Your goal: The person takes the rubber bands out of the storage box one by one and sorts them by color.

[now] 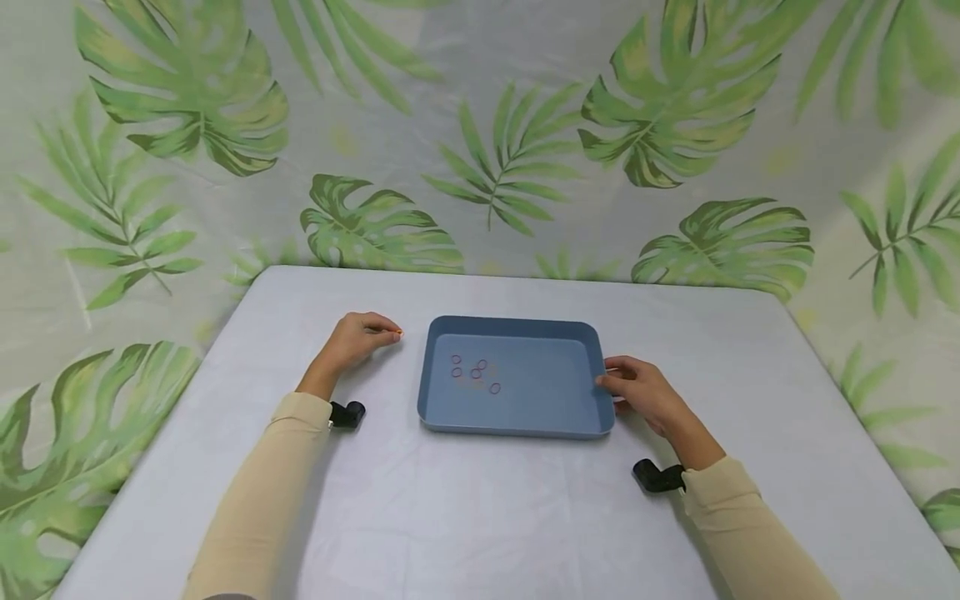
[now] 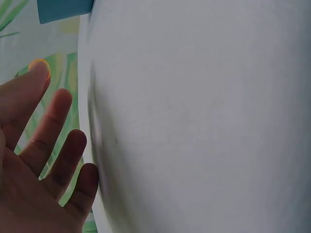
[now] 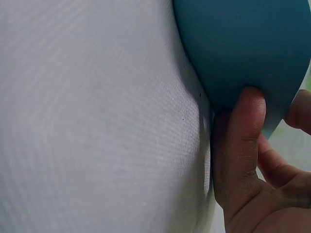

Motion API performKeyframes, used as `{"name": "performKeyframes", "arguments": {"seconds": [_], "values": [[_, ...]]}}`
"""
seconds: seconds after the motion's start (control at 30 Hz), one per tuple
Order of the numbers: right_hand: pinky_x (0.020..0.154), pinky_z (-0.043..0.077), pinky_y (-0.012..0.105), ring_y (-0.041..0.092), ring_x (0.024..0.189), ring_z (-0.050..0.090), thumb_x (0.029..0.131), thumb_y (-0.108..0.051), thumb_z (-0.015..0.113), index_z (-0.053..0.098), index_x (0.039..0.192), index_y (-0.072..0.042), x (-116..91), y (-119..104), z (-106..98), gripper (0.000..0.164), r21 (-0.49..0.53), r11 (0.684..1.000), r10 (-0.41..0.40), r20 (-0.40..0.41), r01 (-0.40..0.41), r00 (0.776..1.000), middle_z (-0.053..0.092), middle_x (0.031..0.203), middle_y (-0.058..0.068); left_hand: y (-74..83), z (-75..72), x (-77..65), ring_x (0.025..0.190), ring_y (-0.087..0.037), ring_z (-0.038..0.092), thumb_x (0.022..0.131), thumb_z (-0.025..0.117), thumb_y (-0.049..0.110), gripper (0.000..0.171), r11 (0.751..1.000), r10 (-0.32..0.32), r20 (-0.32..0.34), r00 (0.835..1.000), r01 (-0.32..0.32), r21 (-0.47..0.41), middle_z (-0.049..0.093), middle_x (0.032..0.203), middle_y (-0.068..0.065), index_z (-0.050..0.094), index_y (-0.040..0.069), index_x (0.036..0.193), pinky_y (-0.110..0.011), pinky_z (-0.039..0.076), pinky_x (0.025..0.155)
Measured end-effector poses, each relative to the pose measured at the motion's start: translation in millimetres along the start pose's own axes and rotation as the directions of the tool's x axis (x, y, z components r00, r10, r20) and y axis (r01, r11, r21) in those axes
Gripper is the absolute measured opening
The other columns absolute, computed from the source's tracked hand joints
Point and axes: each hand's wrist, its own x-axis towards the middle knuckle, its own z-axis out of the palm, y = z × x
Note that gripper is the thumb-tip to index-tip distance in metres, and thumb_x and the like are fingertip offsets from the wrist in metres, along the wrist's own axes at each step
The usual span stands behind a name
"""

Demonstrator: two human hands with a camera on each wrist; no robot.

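Note:
A blue-grey rectangular tray [image 1: 551,375] lies in the middle of the table. Toward the left of its floor are several small thin rings like rubber bands [image 1: 494,388], some dark red, others too faint to make out well. My left hand [image 1: 352,343] is left of the tray, pinching a small orange band [image 2: 40,61] between thumb and index finger; the other fingers are spread in the left wrist view. At the tray's right side, my right hand [image 1: 643,392] grips the rim, with fingers [image 3: 249,121] against the outer wall.
A white cloth [image 1: 465,517] covers the table. Behind it hangs a leaf-patterned curtain [image 1: 510,167], which also shows at both sides. Each wrist carries a black camera mount [image 1: 347,414] close to the tabletop.

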Motion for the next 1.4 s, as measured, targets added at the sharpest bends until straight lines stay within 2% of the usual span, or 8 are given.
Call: {"name": "performKeyframes", "arguments": {"seconds": [0.2,0.37,0.8,1.4], "values": [[0.077,0.056,0.026,0.029,0.115,0.063,0.099,-0.021,0.059,0.038,0.147,0.005,0.9,2.0,-2.8,0.059,0.006,1.000,-0.006,0.005,0.006,1.000,0.052,0.137,0.028,-0.9,2.4,1.4,0.116,-0.032,0.064,0.093,0.071,0.025,0.023,0.998,-0.039,0.035,0.999,0.037,0.059,0.072,0.119,-0.015,0.077,0.010,0.109,-0.046,0.048,0.103],[0.076,0.055,0.025,0.026,0.113,0.063,0.099,-0.023,0.060,0.038,0.147,0.004,2.0,3.4,-2.0,0.059,0.003,1.000,-0.003,0.006,0.003,1.000,0.053,0.137,0.027,-4.9,2.5,-0.3,0.114,-0.031,0.063,0.094,0.069,0.027,0.024,0.993,-0.079,0.047,0.996,0.074,0.095,0.071,0.121,-0.015,0.077,0.011,0.111,-0.045,0.048,0.100],[0.076,0.055,0.025,0.029,0.115,0.062,0.099,-0.022,0.059,0.037,0.148,0.004,2.3,6.3,-0.8,0.060,0.008,1.000,0.006,-0.002,-0.006,1.000,0.053,0.136,0.026,0.6,4.1,1.7,0.121,-0.036,0.059,0.093,0.069,0.026,0.025,0.986,-0.076,0.042,0.996,0.069,0.155,0.069,0.122,-0.018,0.077,0.009,0.110,-0.049,0.044,0.108],[0.077,0.056,0.025,0.027,0.113,0.063,0.099,-0.022,0.059,0.038,0.147,0.005,3.0,2.9,-0.9,0.059,0.002,1.000,-0.001,0.002,0.001,1.000,0.052,0.136,0.027,0.6,-1.3,2.0,0.118,-0.036,0.060,0.093,0.069,0.022,0.024,0.981,-0.076,0.046,0.996,0.067,0.181,0.069,0.120,-0.019,0.077,0.007,0.109,-0.049,0.046,0.105]]}}
